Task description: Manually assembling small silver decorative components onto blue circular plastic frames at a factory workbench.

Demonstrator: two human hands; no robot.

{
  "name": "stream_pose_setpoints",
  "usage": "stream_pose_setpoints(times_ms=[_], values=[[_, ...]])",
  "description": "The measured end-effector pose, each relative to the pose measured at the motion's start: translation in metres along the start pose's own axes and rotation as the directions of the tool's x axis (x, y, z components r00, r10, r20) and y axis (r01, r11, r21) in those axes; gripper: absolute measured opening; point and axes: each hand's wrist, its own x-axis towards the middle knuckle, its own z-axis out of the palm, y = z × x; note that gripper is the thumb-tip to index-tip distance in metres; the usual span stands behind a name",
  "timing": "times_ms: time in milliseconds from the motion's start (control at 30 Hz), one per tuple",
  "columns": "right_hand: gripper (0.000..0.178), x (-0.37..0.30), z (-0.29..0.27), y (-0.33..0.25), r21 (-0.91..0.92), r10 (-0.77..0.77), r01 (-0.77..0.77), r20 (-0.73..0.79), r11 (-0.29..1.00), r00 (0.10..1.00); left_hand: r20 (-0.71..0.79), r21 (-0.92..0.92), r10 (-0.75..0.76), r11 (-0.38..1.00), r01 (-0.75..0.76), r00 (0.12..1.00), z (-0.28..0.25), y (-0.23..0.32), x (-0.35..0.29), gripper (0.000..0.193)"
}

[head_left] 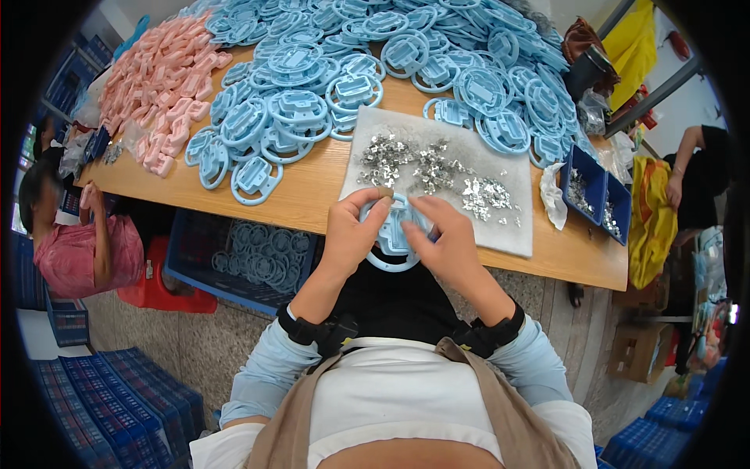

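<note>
A light blue round plastic part, with a ring rim and a raised housing in its middle, is held between my hands at the front edge of the table. My left hand grips its left side, thumb and forefinger near the top. On the right side my right hand closes round it, with the thumb on its face. The fingertips hide any small piece there. Just beyond lies a whitish felt mat bearing piles of small shiny metal pieces.
Blue plastic parts heap across the table, with pink parts at the left. Blue bins of metal pieces stand right, beside crumpled white paper. A blue crate of parts sits lower left. People are at both sides.
</note>
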Motion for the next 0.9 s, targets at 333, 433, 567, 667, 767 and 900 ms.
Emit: stream_pose_setpoints(times_ms=[333,433,567,667,767,900], values=[[0.039,0.02,-0.002,-0.003,0.365,0.247,-0.283,0.141,0.887,0.959,0.076,-0.17,0.012,0.985,0.001,0.997,-0.008,0.012,-0.011,0.037],[0.04,0.023,0.0,-0.014,0.305,0.23,-0.262,0.136,0.916,0.964,0.307,-0.306,-0.407,0.814,0.495,0.86,-0.031,0.008,-0.014,0.04],[0.039,0.019,0.019,-0.024,0.311,0.165,-0.225,0.208,0.923,0.964,0.263,-0.342,-0.339,0.843,0.416,0.903,-0.047,0.01,-0.028,0.038],[0.037,0.018,0.042,-0.028,0.337,-0.035,-0.05,0.239,0.94,0.97,0.093,-0.271,-0.296,0.911,0.31,0.951,-0.066,0.009,-0.042,0.031],[0.036,0.025,0.063,-0.039,0.365,-0.26,0.133,0.326,0.921,0.909,-0.134,-0.29,-0.255,0.934,0.208,0.958,-0.085,0.005,-0.062,0.026],[0.034,0.039,0.098,-0.045,0.225,-0.432,0.37,0.393,0.901,0.812,-0.442,-0.383,-0.274,0.919,0.097,0.854,-0.156,-0.022,-0.085,0.029]])
